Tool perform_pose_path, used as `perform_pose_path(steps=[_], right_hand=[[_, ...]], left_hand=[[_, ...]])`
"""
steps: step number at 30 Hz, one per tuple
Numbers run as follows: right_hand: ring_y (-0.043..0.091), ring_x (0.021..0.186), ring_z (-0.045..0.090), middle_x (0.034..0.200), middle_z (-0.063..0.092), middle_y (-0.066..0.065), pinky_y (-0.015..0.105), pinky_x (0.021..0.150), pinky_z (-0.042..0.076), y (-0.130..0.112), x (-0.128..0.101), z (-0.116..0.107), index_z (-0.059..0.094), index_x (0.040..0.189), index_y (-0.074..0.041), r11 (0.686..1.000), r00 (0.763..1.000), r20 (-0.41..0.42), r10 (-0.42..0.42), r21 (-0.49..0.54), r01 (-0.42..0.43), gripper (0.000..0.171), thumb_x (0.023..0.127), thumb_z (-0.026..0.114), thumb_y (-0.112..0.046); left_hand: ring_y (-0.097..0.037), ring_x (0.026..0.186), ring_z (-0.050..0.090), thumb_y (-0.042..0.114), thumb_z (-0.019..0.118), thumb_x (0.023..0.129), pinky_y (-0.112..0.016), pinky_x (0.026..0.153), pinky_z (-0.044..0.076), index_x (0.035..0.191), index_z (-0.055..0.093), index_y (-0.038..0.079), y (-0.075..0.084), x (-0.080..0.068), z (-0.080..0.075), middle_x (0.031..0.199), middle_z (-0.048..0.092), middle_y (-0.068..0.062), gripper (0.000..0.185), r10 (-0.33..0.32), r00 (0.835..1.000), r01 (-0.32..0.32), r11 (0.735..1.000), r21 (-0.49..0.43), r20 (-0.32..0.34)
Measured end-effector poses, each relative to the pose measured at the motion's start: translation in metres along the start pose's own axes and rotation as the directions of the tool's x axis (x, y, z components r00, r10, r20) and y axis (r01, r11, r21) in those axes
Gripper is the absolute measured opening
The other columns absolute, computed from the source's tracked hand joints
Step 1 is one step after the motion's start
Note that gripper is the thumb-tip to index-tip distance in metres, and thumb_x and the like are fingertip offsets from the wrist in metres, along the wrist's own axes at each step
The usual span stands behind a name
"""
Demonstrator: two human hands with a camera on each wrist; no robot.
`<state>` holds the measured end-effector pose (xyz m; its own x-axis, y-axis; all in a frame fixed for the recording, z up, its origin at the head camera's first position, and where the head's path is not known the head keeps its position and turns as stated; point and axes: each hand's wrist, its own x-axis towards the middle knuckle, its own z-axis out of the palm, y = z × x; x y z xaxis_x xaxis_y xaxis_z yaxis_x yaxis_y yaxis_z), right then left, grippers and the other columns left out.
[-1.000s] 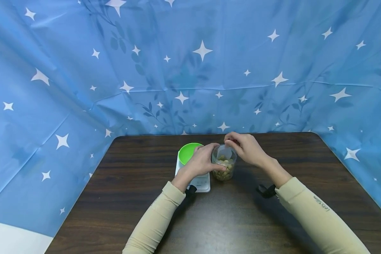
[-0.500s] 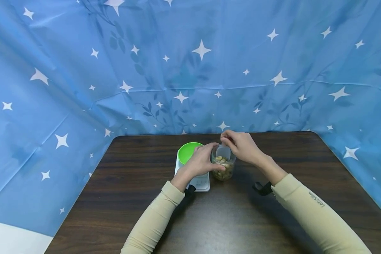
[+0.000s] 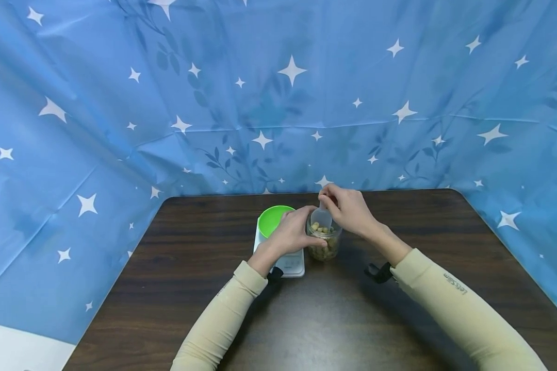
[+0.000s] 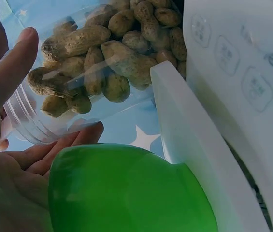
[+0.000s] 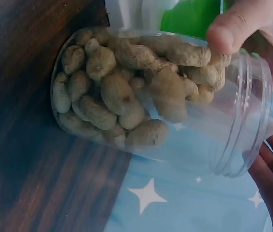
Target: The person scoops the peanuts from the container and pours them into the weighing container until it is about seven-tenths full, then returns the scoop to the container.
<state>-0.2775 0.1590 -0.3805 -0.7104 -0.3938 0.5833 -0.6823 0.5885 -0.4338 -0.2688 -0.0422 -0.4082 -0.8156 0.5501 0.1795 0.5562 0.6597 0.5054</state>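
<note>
Around the clear jar [image 3: 326, 252], thumb and fingers of left hand [image 3: 290, 233] gripping. Jar upright on dark table [image 3: 278, 324], peanuts [image 5: 108, 93] inside. Within jar's mouth: translucent scoop [image 3: 322, 218], pinched by right hand [image 3: 350, 210]. Left of jar: white scale [image 3: 291, 266], green bowl [image 3: 270, 221] atop.

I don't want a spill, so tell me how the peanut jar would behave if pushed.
The jar would probably slide before tipping under a low push, since peanuts fill its base. Looking smooth and clear, it may feel slippery. A hard knock could throw some out, as it has no lid on and they seem to lie loose.
</note>
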Motion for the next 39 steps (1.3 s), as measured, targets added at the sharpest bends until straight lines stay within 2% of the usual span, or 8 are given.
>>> perform_pose_path(steps=[3, 8, 15, 20, 22, 27, 33, 39], right_hand=[[0.010, 0.051, 0.045, 0.072, 0.059, -0.002, 0.034, 0.052, 0.038, -0.002, 0.003, 0.000, 0.067, 0.104, -0.004, 1.000, 1.000, -0.002, 0.028, 0.001, -0.028, 0.015, 0.107, 0.057, -0.014], [0.014, 0.050, 0.047, 0.068, 0.058, -0.001, 0.034, 0.050, 0.038, -0.002, 0.003, -0.004, 0.068, 0.104, -0.005, 0.983, 0.984, -0.029, 0.174, 0.059, -0.172, 0.019, 0.109, 0.054, -0.018], [0.019, 0.050, 0.050, 0.068, 0.061, 0.000, 0.036, 0.051, 0.039, -0.003, 0.004, -0.006, 0.067, 0.102, -0.006, 0.968, 0.971, 0.005, 0.240, 0.073, -0.239, 0.022, 0.110, 0.051, -0.020], [0.021, 0.058, 0.060, 0.074, 0.067, 0.005, 0.036, 0.056, 0.048, -0.001, 0.002, -0.008, 0.066, 0.106, -0.002, 0.906, 0.913, -0.007, 0.408, 0.128, -0.404, 0.023, 0.109, 0.049, -0.017], [0.023, 0.063, 0.066, 0.076, 0.069, 0.008, 0.035, 0.058, 0.051, 0.000, 0.002, -0.009, 0.065, 0.108, 0.001, 0.881, 0.893, -0.007, 0.451, 0.162, -0.444, 0.025, 0.109, 0.048, -0.016], [0.030, 0.072, 0.072, 0.080, 0.070, 0.012, 0.032, 0.061, 0.057, 0.000, 0.004, -0.013, 0.065, 0.107, 0.003, 0.859, 0.877, -0.014, 0.480, 0.212, -0.467, 0.027, 0.108, 0.046, -0.016], [0.028, 0.075, 0.073, 0.084, 0.071, 0.016, 0.032, 0.063, 0.060, 0.002, 0.007, -0.020, 0.066, 0.108, 0.006, 0.833, 0.854, -0.035, 0.518, 0.245, -0.496, 0.029, 0.108, 0.047, -0.015], [0.030, 0.080, 0.072, 0.088, 0.070, 0.018, 0.034, 0.068, 0.060, 0.006, 0.005, -0.021, 0.064, 0.113, 0.007, 0.809, 0.843, 0.002, 0.538, 0.278, -0.517, 0.030, 0.109, 0.047, -0.017]], left_hand=[[-0.018, 0.117, 0.062, 0.046, 0.089, 0.079, -0.050, 0.104, 0.040, 0.149, 0.049, 0.009, -0.001, 0.001, -0.001, 0.132, 0.064, -0.001, 0.088, -0.002, 1.000, 0.002, 1.000, -0.009, -0.005], [-0.017, 0.115, 0.062, 0.046, 0.090, 0.078, -0.049, 0.103, 0.040, 0.147, 0.051, 0.009, -0.002, 0.003, -0.002, 0.129, 0.066, -0.001, 0.087, 0.001, 1.000, -0.001, 1.000, -0.014, -0.015], [-0.016, 0.114, 0.062, 0.046, 0.090, 0.078, -0.049, 0.102, 0.041, 0.146, 0.052, 0.010, -0.001, 0.003, -0.002, 0.127, 0.066, -0.001, 0.085, 0.002, 1.000, -0.003, 1.000, -0.015, -0.024], [-0.017, 0.117, 0.062, 0.047, 0.090, 0.078, -0.047, 0.103, 0.040, 0.147, 0.051, 0.008, 0.000, 0.002, 0.000, 0.131, 0.065, -0.002, 0.088, -0.019, 1.000, 0.018, 1.000, -0.003, -0.005], [-0.018, 0.118, 0.062, 0.047, 0.089, 0.078, -0.047, 0.103, 0.040, 0.148, 0.050, 0.007, 0.000, 0.001, 0.000, 0.132, 0.065, -0.003, 0.089, -0.022, 1.000, 0.022, 1.000, 0.002, -0.003], [-0.018, 0.120, 0.061, 0.048, 0.089, 0.079, -0.046, 0.103, 0.040, 0.149, 0.049, 0.007, 0.001, 0.001, 0.000, 0.135, 0.064, -0.003, 0.091, -0.026, 1.000, 0.026, 1.000, 0.013, -0.001], [-0.019, 0.122, 0.060, 0.048, 0.089, 0.078, -0.045, 0.102, 0.040, 0.150, 0.049, 0.007, 0.002, 0.001, -0.001, 0.137, 0.063, -0.004, 0.092, -0.031, 1.000, 0.031, 0.999, 0.023, 0.004], [-0.019, 0.122, 0.060, 0.050, 0.090, 0.077, -0.046, 0.101, 0.040, 0.149, 0.049, 0.007, 0.001, 0.001, 0.000, 0.137, 0.063, -0.004, 0.093, -0.039, 0.999, 0.039, 0.999, 0.034, 0.006]])
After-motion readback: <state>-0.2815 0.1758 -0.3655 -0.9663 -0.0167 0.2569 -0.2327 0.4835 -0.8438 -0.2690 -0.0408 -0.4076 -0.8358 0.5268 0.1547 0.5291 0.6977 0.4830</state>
